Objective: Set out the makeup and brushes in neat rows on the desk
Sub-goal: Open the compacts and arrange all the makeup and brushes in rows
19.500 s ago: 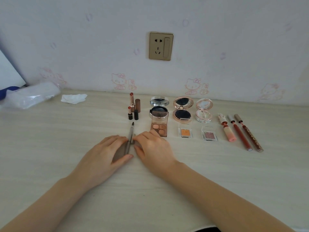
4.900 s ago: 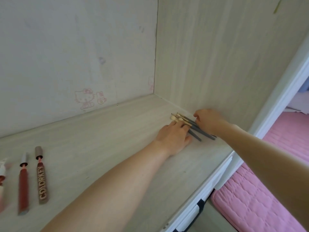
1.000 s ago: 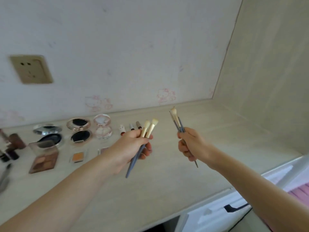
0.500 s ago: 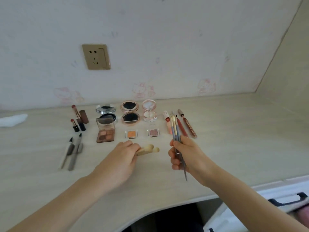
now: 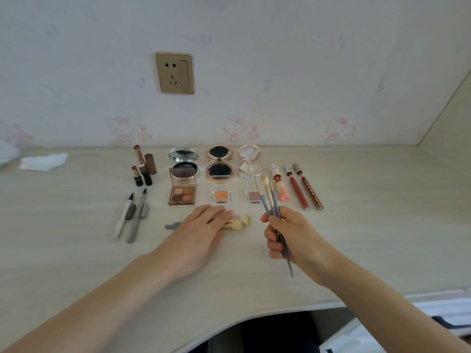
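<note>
Two blue-handled brushes with cream bristles (image 5: 239,221) lie sideways on the desk (image 5: 369,238). My left hand (image 5: 201,230) lies flat over them with straight fingers, and their handle ends stick out to its left. In front of the lip glosses my right hand (image 5: 288,238) grips a bunch of thin blue brushes (image 5: 269,197), bristles pointing up. Behind the hands the makeup lies in rows: lipsticks (image 5: 142,166), round compacts (image 5: 219,161), an eyeshadow palette (image 5: 182,189), two small square pans (image 5: 221,196), lip glosses (image 5: 298,189). Two liner pens (image 5: 132,215) lie at the left.
A crumpled white tissue (image 5: 43,161) lies at the far left by the wall. A gold wall socket (image 5: 175,73) sits above the makeup. A wooden side panel (image 5: 453,118) closes the desk on the right. The desk's front edge curves inward below my arms.
My left hand has laid its two brushes down on the desk and flattened over them. My right hand still holds its bunch upright. The camera has turned back to face the makeup.
</note>
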Available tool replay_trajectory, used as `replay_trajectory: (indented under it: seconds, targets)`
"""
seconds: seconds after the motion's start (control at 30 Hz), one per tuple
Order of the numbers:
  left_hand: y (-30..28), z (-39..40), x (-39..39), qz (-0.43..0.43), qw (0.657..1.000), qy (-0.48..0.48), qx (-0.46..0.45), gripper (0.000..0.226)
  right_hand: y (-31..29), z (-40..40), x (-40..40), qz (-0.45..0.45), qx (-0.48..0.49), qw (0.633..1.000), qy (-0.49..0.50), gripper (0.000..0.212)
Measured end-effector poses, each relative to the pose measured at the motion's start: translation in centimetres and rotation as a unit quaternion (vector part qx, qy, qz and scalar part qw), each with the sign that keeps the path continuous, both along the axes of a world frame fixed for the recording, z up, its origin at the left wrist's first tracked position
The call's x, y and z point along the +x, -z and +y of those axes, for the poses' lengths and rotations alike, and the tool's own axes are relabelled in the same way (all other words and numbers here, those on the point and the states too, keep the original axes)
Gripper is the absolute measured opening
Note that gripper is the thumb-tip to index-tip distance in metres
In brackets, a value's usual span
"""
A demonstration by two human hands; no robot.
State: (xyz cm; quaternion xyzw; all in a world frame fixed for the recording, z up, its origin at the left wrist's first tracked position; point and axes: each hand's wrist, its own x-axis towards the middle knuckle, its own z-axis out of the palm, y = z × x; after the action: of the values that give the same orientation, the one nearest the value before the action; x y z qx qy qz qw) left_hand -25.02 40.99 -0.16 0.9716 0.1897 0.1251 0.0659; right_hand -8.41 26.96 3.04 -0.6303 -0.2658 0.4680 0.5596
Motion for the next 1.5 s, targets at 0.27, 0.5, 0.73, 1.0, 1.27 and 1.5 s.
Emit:
replay_trajectory:
  seconds: [0.27,0.5,0.73,1.0,1.27,1.5]
  targets:
    - [0.5,-0.4,-0.6,-0.037,0.999,-0.018,-0.031,0.073,0.7,0.2,-0.4,0.026,-0.009,1.000,-0.006,0.020]
    - [-0.1,0.0,-0.3,-0.099,0.995,-0.001,0.026,0.045,0.4,0.5,-1.2,0.016,-0.021,1.000,0.000,0.021]
    - [-3.1,-2.3,0.3,-0.255,0.891,-0.126,-0.353,0.025,0.1,1.1,-3.5,-0.015,0.008,0.997,-0.070,0.024]
    - [-5.3,-3.2,-0.1,-0.296,0.701,-0.094,-0.642,0.024,-0.7,1.3,-6.0,-0.042,0.019,0.991,-0.128,0.025]
    - [-6.9,-2.3,-1.7,-0.337,0.747,-0.102,-0.564,0.014,-1.5,0.3,-3.5,-0.185,-0.002,0.974,-0.132,0.025]
    - [-6.7,-2.8,-1.4,-0.089,0.986,-0.079,-0.114,0.016,-1.9,0.2,-1.3,-0.278,0.055,0.957,-0.064,0.023]
